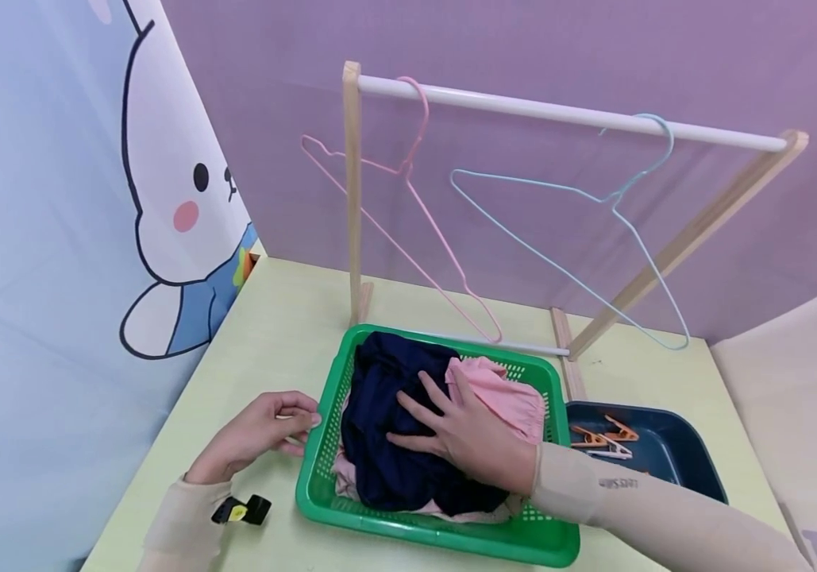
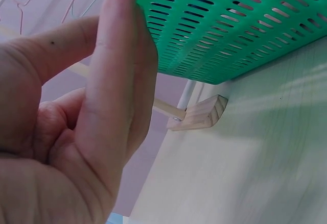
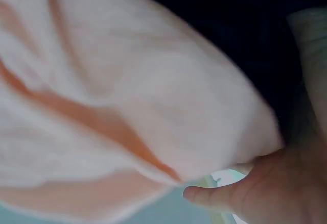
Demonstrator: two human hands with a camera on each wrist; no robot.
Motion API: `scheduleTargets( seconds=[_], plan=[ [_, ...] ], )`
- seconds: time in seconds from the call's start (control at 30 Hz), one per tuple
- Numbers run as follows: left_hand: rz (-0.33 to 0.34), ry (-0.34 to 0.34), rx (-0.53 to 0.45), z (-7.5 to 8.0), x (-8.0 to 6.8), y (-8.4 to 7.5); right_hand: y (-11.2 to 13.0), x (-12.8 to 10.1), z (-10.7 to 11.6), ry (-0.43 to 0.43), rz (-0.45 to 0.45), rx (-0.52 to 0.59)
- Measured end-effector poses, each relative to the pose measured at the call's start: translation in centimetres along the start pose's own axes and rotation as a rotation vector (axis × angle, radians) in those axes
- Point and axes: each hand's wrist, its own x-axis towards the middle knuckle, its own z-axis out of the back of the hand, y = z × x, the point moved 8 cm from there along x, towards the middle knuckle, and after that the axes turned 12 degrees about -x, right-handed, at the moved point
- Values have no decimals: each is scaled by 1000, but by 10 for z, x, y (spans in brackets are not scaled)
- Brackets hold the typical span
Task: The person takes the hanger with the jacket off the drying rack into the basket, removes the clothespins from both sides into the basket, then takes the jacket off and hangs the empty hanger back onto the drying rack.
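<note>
A green plastic basket [image 1: 329, 515] holds a pile of clothes. On top lies a dark navy garment [image 1: 383, 445], with a pink garment [image 1: 515, 401] beside it and paler pink cloth under it. My right hand [image 1: 468, 437] rests on the pile with fingers spread, over the navy and pink cloth. In the right wrist view, pale pink fabric [image 3: 168, 91] fills most of the picture beside that hand's fingers. At the basket's left rim, my left hand [image 1: 268, 429] holds the edge between thumb and fingers. The slotted basket wall [image 2: 219, 30] shows past those fingers.
Behind the basket stands a wooden rack with a white rail [image 1: 522, 103]. A pink hanger [image 1: 444, 238] and a light blue hanger [image 1: 558, 187] hang from it. To the right, a dark blue tray [image 1: 687, 445] holds several clothespins [image 1: 608, 437]. Curtains border the pale table [image 1: 287, 302].
</note>
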Motion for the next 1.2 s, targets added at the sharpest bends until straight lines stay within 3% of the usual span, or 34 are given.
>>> scheduleTargets(
  seconds=[0.23, 0.4, 0.5, 0.63, 0.8, 1.03, 1.2],
  plan=[
    [6, -3, 12, 2, 1, -1, 3, 16, -17, 51, -7, 9],
    [9, 3, 4, 2, 2, 1, -3, 8, -4, 75, -26, 35],
    [13, 15, 1, 1, 2, 2, -18, -1, 17, 109, -49, 173],
    [11, 16, 1, 1, 1, 1, -50, 0, 39, 158, -92, 468],
    [4, 13, -9, 3, 1, -1, -77, 27, 25, 196, -113, 740],
    [22, 6, -12, 2, 2, 4, -65, 48, -12, 396, 16, 924],
    [25, -1, -5, 4, 2, 5, -45, 44, -22, 574, 73, 921]
  ],
)
